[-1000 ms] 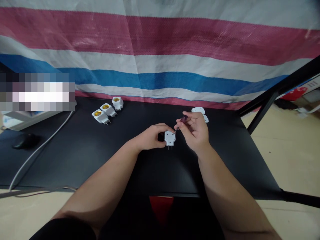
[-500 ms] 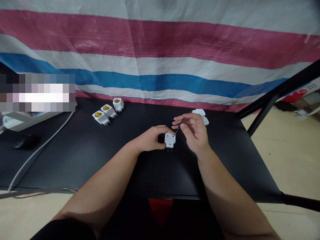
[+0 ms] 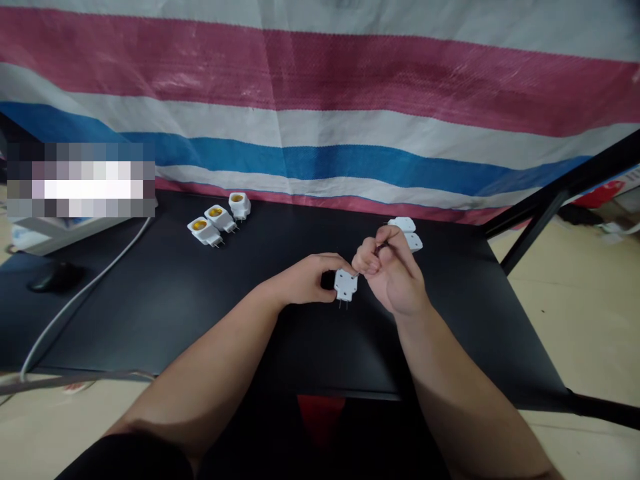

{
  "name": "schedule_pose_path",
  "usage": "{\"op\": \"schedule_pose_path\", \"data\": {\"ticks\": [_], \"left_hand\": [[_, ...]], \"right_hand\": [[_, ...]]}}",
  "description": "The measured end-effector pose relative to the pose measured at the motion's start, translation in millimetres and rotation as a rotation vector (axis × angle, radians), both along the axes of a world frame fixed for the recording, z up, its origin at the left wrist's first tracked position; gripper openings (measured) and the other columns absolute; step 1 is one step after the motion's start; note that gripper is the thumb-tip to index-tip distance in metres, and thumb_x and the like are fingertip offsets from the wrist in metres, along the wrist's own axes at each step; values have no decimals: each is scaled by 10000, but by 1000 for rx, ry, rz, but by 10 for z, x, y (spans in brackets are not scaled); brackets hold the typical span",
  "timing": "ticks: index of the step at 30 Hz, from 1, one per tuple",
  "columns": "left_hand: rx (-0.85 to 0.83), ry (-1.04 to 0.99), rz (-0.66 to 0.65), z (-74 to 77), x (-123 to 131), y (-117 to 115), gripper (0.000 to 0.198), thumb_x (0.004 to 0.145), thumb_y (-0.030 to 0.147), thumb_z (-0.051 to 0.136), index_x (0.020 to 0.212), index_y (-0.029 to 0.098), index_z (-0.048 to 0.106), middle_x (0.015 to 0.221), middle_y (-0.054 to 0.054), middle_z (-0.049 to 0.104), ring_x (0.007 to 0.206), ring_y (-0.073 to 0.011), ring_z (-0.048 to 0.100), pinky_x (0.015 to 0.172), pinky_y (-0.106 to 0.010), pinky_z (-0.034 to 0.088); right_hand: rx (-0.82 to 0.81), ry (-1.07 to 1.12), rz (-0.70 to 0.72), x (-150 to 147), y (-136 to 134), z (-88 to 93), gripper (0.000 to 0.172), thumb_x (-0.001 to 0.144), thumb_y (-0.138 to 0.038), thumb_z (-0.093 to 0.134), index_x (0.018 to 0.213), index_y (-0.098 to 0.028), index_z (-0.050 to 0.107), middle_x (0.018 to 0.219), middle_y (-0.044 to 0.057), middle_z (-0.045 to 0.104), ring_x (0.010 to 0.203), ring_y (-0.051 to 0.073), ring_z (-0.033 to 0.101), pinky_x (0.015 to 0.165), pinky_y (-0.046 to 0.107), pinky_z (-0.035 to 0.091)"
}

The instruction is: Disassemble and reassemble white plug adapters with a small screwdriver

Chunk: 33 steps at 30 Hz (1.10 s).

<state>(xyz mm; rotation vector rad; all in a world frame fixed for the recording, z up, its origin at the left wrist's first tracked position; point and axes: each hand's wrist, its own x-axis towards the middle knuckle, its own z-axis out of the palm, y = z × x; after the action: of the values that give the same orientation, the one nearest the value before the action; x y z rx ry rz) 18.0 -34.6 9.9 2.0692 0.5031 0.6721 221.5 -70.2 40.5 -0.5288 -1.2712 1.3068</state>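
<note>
My left hand (image 3: 315,279) is closed on a white plug-in lamp socket (image 3: 345,285), thumb on one edge and fingers over the top. The socket's back, dotted with several dark screw holes, faces up, and its two prongs point toward me. In my right hand (image 3: 393,270), curled fingers grip a small screwdriver that they mostly hide; its tip meets the socket's upper right corner. Past my right hand lie white plastic pieces (image 3: 403,225), partly covered by the fingers.
Three white lamp sockets (image 3: 205,230) with brass-coloured insides stand at the back left of the black table (image 3: 210,300). Further left are a black mouse (image 3: 56,275) and a white cable (image 3: 95,288). A striped sheet (image 3: 320,127) hangs behind; a black metal frame (image 3: 535,223) rises at the right.
My right fingers have curled in around the screwdriver, hiding its handle and most of its shaft. My left hand keeps hold of the socket. The view has shifted slightly.
</note>
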Motion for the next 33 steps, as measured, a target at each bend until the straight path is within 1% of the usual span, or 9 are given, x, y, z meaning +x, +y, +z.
{"op": "schedule_pose_path", "data": {"ticks": [2,7,11,14,17,20,26,30,33], "left_hand": [[-6,5,0,12,7,-10,515,771,36,726,1253,214,762,1171,-79,736,1054,-222,701,956,-381,550],[2,10,-19,24,12,-10,438,768,35,735,1176,192,768,1137,-70,728,1050,-215,693,981,-368,537],[8,13,-15,14,12,-11,462,771,44,736,1202,206,769,1117,-62,730,1009,-209,694,963,-371,544],[-2,6,-9,6,12,-14,504,774,55,741,1247,226,763,1133,-61,731,1011,-212,696,963,-383,551],[-15,2,-14,7,15,-13,467,776,59,741,1214,217,766,1116,-59,727,1036,-222,692,978,-388,547],[-7,14,-24,17,18,-8,388,771,55,734,1132,193,766,1065,-50,709,998,-215,677,940,-368,544],[-8,20,-27,12,13,-4,463,784,55,732,1219,209,762,1098,-56,712,992,-207,681,921,-358,540],[5,8,-29,2,13,1,446,793,59,734,1213,203,765,1114,-67,721,1019,-216,688,956,-374,540],[10,6,-31,1,14,3,439,784,47,735,1194,198,769,1124,-69,726,1040,-216,692,974,-369,537]], "right_hand": [[19,1,-11,-14,-3,-19,280,1006,-476,741,1000,-322,508,722,-66,442,604,136,404,606,298,474],[21,-82,-81,54,26,-41,209,1041,-493,673,1010,-287,687,1024,40,577,826,181,609,684,368,586],[-56,-80,-34,61,5,19,320,1093,-542,527,1105,-274,702,747,3,501,704,197,556,680,400,580],[-45,-11,6,23,-14,34,265,1055,-577,607,1105,-317,595,658,-61,412,587,161,427,620,347,523],[9,-27,39,18,-17,15,285,1005,-530,729,1019,-312,546,781,-44,521,636,146,505,646,335,538],[18,-94,56,49,-25,10,240,1041,-502,683,989,-271,644,1006,28,603,788,168,628,717,377,583],[-37,17,51,9,-36,38,315,1086,-603,549,1026,-299,601,612,-72,395,546,144,384,605,330,471],[-6,27,14,-8,-6,22,314,991,-549,743,980,-307,544,790,-39,545,658,148,528,629,321,492],[-40,-1,-19,15,1,37,301,1038,-544,669,924,-269,624,869,8,584,729,167,585,642,348,520]]}}
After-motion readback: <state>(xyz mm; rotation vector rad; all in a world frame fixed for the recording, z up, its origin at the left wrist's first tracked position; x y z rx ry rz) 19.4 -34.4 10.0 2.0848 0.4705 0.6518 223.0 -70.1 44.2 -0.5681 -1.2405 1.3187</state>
